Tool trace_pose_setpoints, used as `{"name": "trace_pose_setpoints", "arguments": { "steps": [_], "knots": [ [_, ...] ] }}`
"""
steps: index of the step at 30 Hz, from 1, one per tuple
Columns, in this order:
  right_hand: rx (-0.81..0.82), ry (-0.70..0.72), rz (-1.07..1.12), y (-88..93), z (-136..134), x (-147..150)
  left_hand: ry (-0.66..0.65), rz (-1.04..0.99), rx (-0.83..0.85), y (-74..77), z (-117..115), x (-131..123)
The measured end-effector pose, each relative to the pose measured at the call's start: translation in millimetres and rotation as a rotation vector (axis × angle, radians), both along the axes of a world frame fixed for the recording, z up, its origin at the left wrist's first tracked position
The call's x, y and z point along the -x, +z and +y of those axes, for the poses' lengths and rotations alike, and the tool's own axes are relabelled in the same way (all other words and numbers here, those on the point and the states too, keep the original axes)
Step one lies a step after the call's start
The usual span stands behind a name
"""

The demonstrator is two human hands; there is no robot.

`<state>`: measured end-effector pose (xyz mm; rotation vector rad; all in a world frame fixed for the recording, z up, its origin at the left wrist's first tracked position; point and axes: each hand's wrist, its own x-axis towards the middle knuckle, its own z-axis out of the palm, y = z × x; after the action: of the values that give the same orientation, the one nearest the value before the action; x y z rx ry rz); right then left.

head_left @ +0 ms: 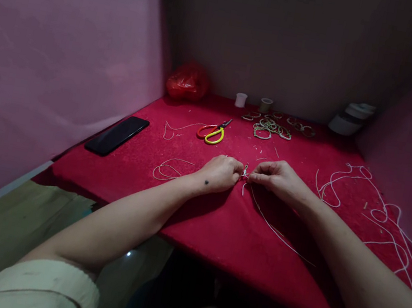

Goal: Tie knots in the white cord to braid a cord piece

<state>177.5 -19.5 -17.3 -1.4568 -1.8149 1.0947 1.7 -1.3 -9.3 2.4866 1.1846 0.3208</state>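
**Two hands pinch a knotted cord over a red-covered table**

Head camera: The person's left hand (220,173) and right hand (279,179) meet at the middle of a table (215,235) covered in red cloth, fingertips curled in. Both pinch a small knotted cord (245,172) held between them just above the cloth. A long white tail (276,231) of that cord runs from under the right hand toward the near edge of the table. Both forearms are bare and reach in from the bottom of the frame.

Just left of the left hand lies a loose cord loop (169,169). Beyond the hands, orange and yellow scissors (213,132) rest flat on the cloth, blades pointing to the back right. A dark phone (117,134) lies near the left edge. Farther back sits a pile of finished loops (270,128), with a white cup (241,99) and a second small cup (265,105) near the rear wall, and a red plastic bag (187,81) in the left corner. Tangled white cord (379,211) sprawls across the right side, well apart from the hands. Pink walls close in the table on both sides.
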Motion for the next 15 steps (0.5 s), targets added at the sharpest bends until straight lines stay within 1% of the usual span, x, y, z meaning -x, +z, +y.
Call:
{"name": "trace_pose_setpoints", "arguments": {
  "steps": [8,10,12,15],
  "knots": [
    [0.102,0.046,-0.035,9.5,-8,-5,-0.005,0.007,-0.006,2.4,0,1],
    [0.120,0.111,-0.022,13.8,-11,-6,-0.012,0.005,0.000,2.4,1,2],
    [0.138,0.215,-0.006,18.8,-17,-3,-0.013,0.005,0.014,2.7,2,3],
    [0.107,0.379,-0.050,24.2,-31,11,-0.003,0.004,0.044,3.6,2,4]
  ]
}}
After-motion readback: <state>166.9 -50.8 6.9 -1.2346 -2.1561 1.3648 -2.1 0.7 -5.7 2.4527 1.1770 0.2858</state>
